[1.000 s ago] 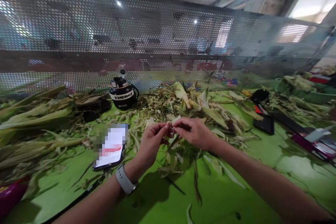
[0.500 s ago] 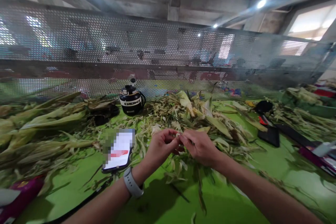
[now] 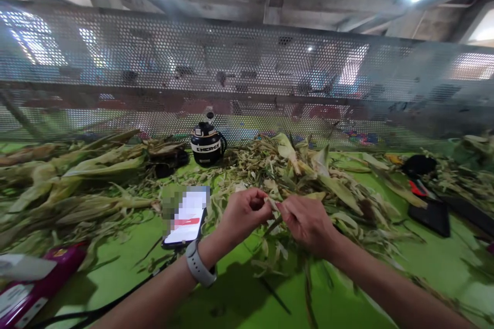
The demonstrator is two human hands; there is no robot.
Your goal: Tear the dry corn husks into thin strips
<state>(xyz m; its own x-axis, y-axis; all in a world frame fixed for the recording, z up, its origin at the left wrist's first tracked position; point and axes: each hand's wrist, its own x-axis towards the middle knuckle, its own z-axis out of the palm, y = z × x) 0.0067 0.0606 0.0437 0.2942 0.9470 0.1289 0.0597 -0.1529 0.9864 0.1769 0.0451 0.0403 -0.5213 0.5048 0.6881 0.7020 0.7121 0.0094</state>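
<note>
My left hand (image 3: 247,215) is closed in a pinch on a small pale scrap of corn husk (image 3: 272,205). Across from it, my right hand (image 3: 307,222) grips the other end of that scrap with thumb and forefinger. The scrap is short and partly covered by my fingers. Right behind both hands lies a loose heap of torn green and yellowish corn husks (image 3: 328,185). Shreds of husk hang or lie just below my fingers, over the green tabletop (image 3: 239,298). A grey watch (image 3: 198,266) is on my left wrist.
A lit phone (image 3: 187,221) lies left of my hands, with a black strap near it. Behind it stands a black jug (image 3: 207,145). Long husks (image 3: 88,169) fill the far left, above a purple device (image 3: 57,272). At right is a dark flat object (image 3: 430,216). A perforated metal screen (image 3: 247,72) closes the back.
The view has turned left, so things sit further right in the picture. My hands have drawn slightly apart, with the pale husk scrap showing more between them.
</note>
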